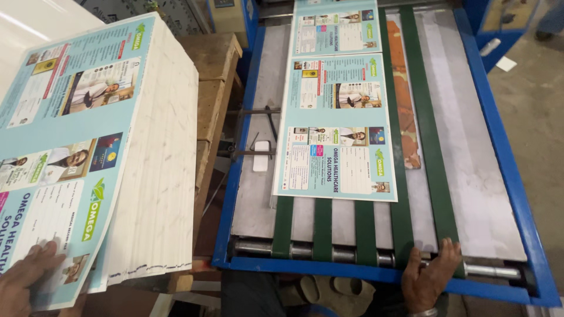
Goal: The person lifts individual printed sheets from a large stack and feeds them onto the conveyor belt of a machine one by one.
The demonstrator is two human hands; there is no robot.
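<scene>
My left hand (26, 276) lies flat on the top sheet of a tall stack of printed light-blue sheets (82, 129) at the left, fingers spread near the sheet's near corner. My right hand (429, 276) rests on the front edge of a blue-framed feed table (505, 170), its fingers over the roller and the end of a green belt (432, 152). One printed sheet (338, 126) lies on the belts in the middle of the table. Another printed sheet (335, 26) lies farther up it.
The stack sits on a wooden pallet or block (214, 76). Several green belts run lengthwise over the metal bed (476, 164). A small white block (261, 155) on a black side guide sits left of the sheet. Concrete floor (534, 100) is at the right.
</scene>
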